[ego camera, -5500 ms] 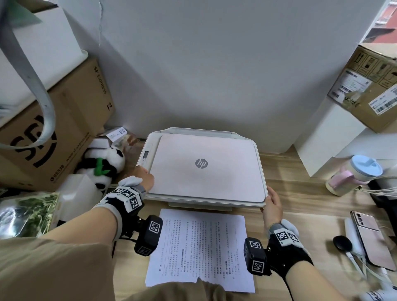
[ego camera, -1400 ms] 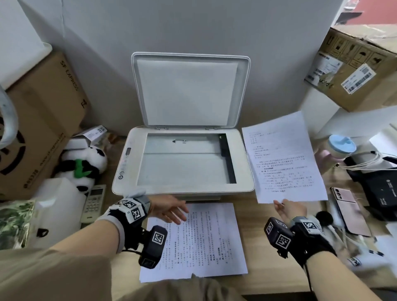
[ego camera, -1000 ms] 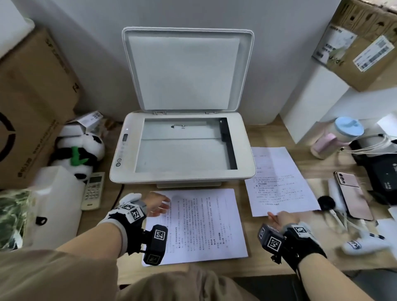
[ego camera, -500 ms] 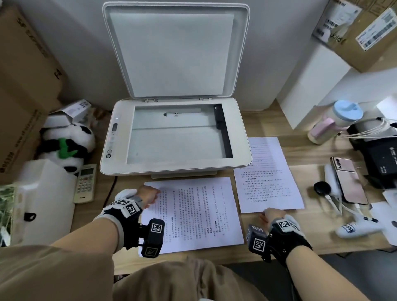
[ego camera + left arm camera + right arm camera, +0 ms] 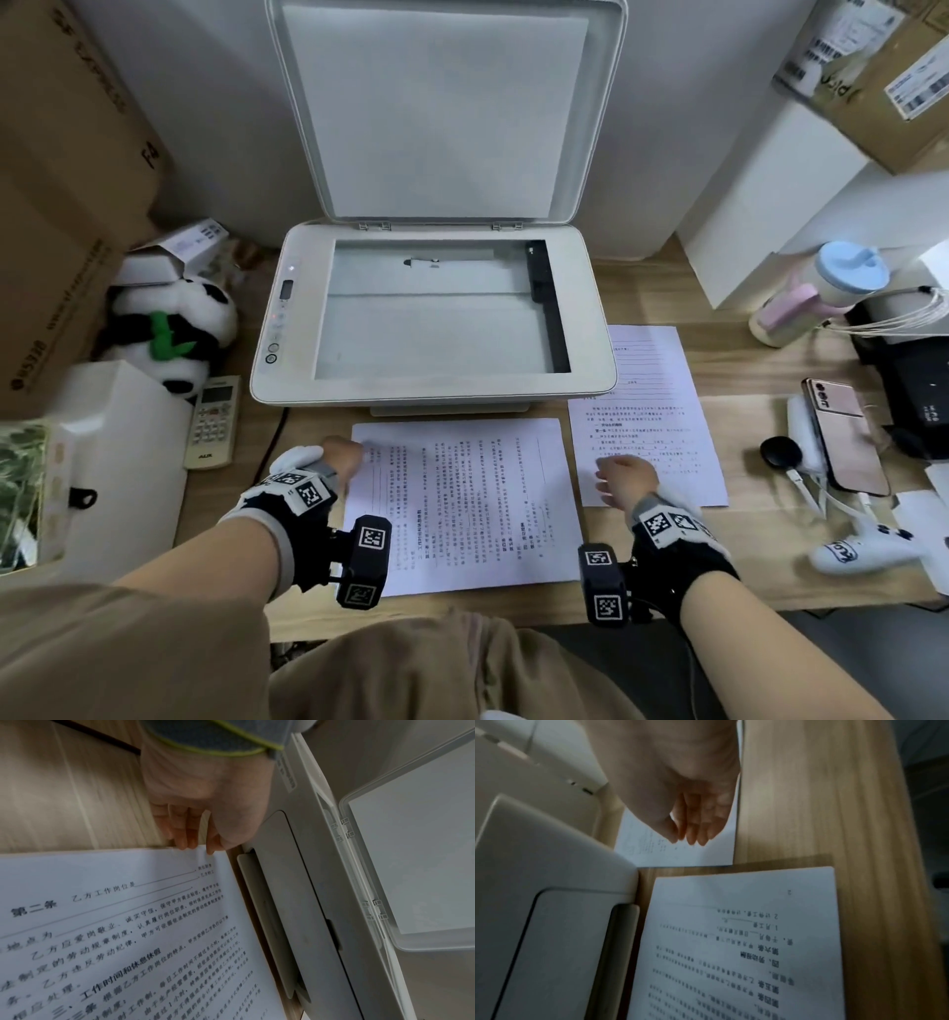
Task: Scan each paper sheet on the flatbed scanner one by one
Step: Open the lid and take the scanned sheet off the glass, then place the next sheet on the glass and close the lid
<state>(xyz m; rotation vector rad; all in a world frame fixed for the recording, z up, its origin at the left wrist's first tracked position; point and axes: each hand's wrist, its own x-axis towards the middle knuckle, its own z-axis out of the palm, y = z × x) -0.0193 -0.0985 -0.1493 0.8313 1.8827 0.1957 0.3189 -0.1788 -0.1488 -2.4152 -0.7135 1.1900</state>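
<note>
Head, hands: left hand at the far-left corner of the paper stack; right hand over the lone sheet beside it.
Head, setting: wooden bench, white wall; scanner just behind the stack, lid up.
Head, count: one stack, one loose sheet, one scanner.
Left wrist: fingers and thumb pinch the stack's corner.
Right wrist: fingers straight, together, holding nothing.

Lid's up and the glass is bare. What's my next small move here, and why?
Probably peel up the front stack's top sheet with the left hand, whose fingertips sit at its far-left corner. The scanner glass is empty under the raised lid, and the right hand holds nothing.
</note>
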